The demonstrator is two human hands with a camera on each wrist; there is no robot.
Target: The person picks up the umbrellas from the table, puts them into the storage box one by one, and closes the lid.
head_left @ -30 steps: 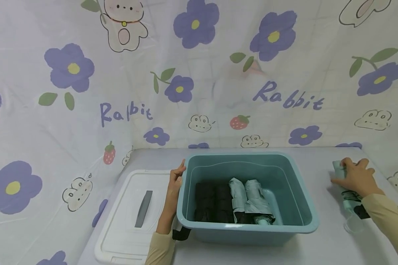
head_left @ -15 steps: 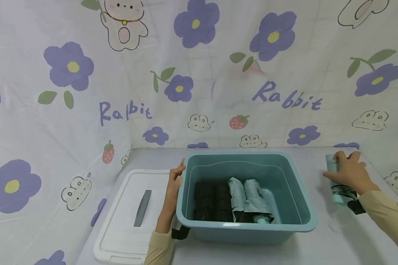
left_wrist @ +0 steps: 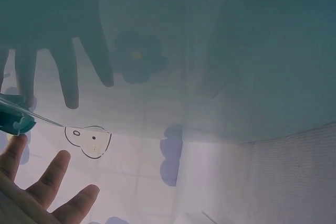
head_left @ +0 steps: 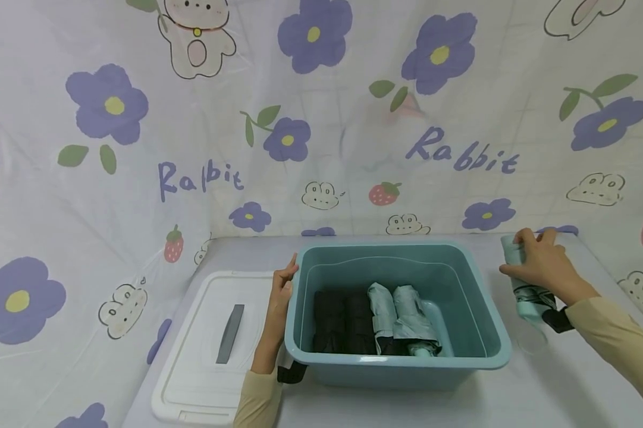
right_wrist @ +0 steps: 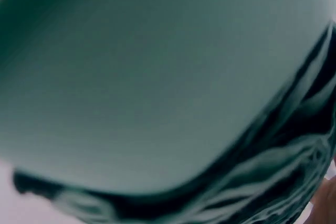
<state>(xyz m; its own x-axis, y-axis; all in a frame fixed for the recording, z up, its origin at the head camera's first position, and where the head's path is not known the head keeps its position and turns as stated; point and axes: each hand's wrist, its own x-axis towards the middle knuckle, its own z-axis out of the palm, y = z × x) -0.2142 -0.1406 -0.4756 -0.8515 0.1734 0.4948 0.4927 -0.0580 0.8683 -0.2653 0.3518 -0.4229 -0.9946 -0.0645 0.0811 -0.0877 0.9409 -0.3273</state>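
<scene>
My right hand (head_left: 546, 261) grips a folded mint-green umbrella (head_left: 514, 255) to the right of the blue-green plastic bin (head_left: 396, 364). The umbrella's handle end points toward me, with a pale loop hanging from it. Its smooth handle end (right_wrist: 157, 87) fills most of the right wrist view, blurred, with dark-edged fabric folds beside it. My left hand (head_left: 281, 297) rests against the bin's left side, its visible fingers (left_wrist: 50, 177) straight and spread; the thumb is hidden. Inside the bin lie two mint folded umbrellas (head_left: 411, 312) and, on the left, black rolled bundles (head_left: 344, 321).
A white lid (head_left: 198, 356) with a grey handle (head_left: 230, 334) lies on the table left of the bin, partly behind my left arm. Inside, the bin's right part shows bare floor. A printed curtain (head_left: 348, 148) hangs behind the table and along its sides.
My right hand has moved left toward the bin, carrying the mint umbrella with it. The left hand stays at the bin's side.
</scene>
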